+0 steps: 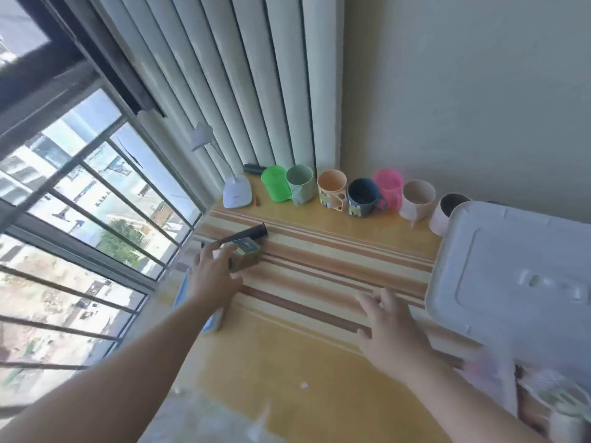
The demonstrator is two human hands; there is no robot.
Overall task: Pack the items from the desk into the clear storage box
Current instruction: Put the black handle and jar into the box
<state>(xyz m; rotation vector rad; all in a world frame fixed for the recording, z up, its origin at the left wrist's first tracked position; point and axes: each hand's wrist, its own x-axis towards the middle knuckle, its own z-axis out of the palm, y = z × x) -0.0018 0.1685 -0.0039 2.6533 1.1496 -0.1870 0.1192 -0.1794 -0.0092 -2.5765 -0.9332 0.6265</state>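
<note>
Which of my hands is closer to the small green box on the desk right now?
Left. Your left hand has its fingers on the small green box near the window; your right hand hovers open well to the box's right, apart from it.
</note>
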